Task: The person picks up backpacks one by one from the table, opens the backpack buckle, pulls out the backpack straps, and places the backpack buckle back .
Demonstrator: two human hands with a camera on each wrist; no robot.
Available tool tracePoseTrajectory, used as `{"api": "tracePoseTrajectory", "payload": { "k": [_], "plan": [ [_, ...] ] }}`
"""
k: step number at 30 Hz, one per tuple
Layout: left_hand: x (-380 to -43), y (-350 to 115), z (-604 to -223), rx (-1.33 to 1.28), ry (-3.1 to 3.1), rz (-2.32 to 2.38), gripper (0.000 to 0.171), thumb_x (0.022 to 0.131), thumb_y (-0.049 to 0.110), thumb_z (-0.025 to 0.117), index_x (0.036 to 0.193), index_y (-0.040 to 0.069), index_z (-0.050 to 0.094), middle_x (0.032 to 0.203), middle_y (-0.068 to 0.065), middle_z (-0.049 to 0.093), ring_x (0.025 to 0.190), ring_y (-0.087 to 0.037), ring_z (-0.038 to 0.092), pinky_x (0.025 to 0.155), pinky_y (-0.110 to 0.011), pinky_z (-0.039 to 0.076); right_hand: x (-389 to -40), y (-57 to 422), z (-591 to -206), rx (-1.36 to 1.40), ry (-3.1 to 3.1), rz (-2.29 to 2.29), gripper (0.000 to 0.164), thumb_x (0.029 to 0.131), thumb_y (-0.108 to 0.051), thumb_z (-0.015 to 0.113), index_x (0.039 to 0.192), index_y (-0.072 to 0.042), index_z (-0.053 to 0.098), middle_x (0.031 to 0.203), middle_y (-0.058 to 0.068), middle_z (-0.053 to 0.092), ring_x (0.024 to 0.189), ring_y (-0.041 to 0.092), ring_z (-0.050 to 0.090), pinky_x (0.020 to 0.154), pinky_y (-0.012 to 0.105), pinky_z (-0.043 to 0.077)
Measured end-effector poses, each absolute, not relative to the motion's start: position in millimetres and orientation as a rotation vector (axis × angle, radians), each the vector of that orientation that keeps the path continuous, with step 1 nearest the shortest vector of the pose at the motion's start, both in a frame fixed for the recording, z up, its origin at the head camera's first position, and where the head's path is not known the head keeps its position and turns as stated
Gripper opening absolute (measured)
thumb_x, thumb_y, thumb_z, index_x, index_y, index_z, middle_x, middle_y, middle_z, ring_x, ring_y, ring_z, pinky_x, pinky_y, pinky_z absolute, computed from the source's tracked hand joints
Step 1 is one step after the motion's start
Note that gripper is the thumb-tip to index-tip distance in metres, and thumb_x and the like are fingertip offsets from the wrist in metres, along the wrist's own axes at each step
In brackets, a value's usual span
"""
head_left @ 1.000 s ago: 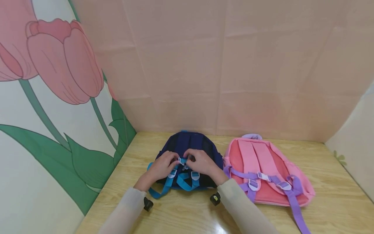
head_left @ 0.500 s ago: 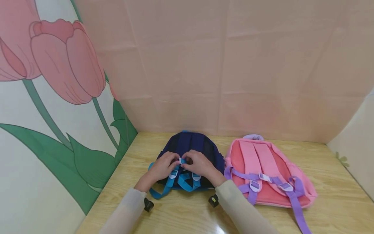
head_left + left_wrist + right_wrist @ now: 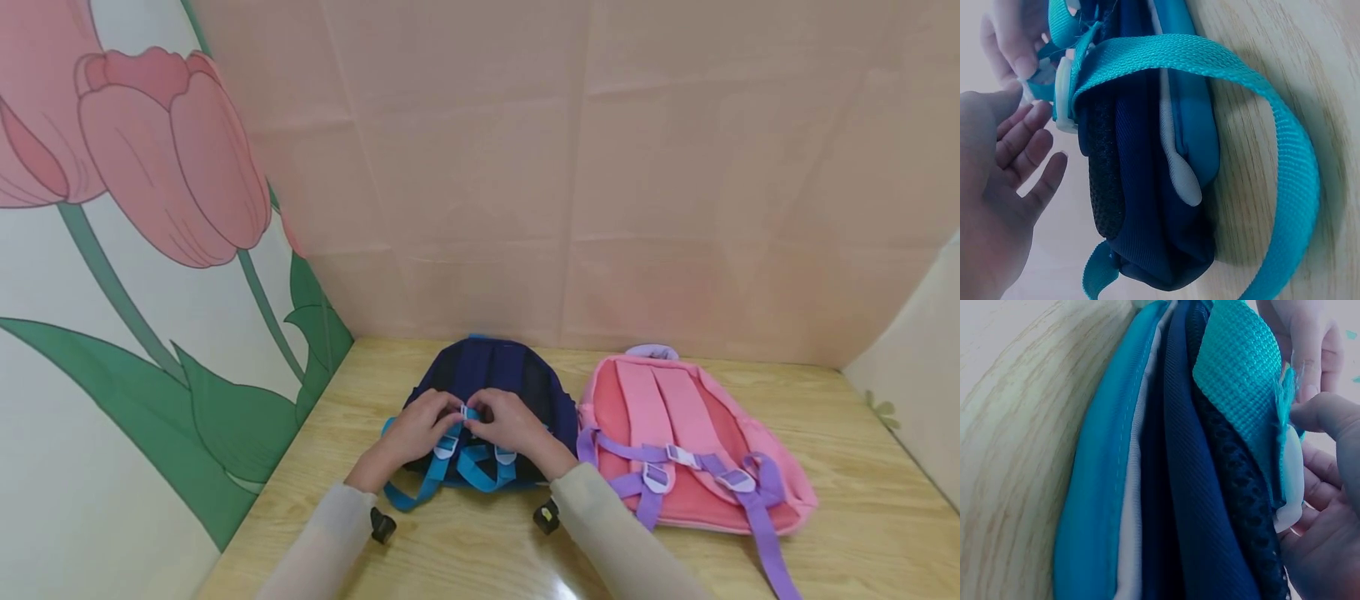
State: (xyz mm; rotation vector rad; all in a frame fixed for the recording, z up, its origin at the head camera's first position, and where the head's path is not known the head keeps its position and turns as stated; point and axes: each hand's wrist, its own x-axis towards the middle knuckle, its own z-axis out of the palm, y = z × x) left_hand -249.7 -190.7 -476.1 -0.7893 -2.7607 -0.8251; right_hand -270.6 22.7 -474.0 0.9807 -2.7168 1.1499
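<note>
A navy backpack (image 3: 491, 367) lies on the table with its shoulder straps up. My left hand (image 3: 415, 427) pinches a small white buckle (image 3: 464, 411) over the middle of the pack. From the other side my right hand (image 3: 510, 421) pinches the short blue strap (image 3: 472, 413) right at that buckle. The fingertips of both hands nearly meet and partly hide it. In the left wrist view the lower fingers (image 3: 1022, 147) of the left hand spread loosely beneath the pinch. Below the hands, white strap adjusters (image 3: 446, 447) sit on the blue webbing (image 3: 427, 487).
A pink backpack (image 3: 678, 400) with purple straps (image 3: 761, 533) lies close at the right, its white chest buckle (image 3: 681, 455) fastened. Both packs rest on a wood-grain table (image 3: 465, 550). A pinkish cloth backdrop (image 3: 465, 183) and a tulip-painted wall (image 3: 172, 175) stand behind and at left.
The right thumb and fingertips have closed in on the strap beside the buckle, and the dangling white piece below it is now hidden. The left hand has barely moved.
</note>
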Motion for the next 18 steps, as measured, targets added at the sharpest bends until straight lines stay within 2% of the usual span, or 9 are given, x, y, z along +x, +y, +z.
{"api": "tracePoseTrajectory", "payload": {
  "k": [11,18],
  "plan": [
    [-251.0,-190.8,-478.1,-0.785,-2.75,-0.848,0.02,0.103,0.025,0.061,0.116,0.013,0.07,0.103,0.002,0.064,0.091,-0.01,0.054,0.08,-0.029,0.05,-272.9,23.1,-478.7,0.999,-2.68,1.166,0.015,0.092,-0.02,0.075,0.103,-0.013,0.07,0.09,0.002,0.066,0.067,0.008,0.051,0.06,0.023,0.046],
    [-251.1,-190.9,-479.5,-0.795,-2.76,-0.838,0.02,0.1,0.014,0.063,0.12,0.01,0.067,0.115,-0.003,0.067,0.102,-0.016,0.055,0.09,-0.038,0.051,-273.6,26.2,-478.8,1.006,-2.664,1.198,0.014,0.091,-0.019,0.075,0.102,-0.013,0.07,0.093,0.005,0.067,0.073,0.01,0.054,0.066,0.024,0.047]
  ]
}}
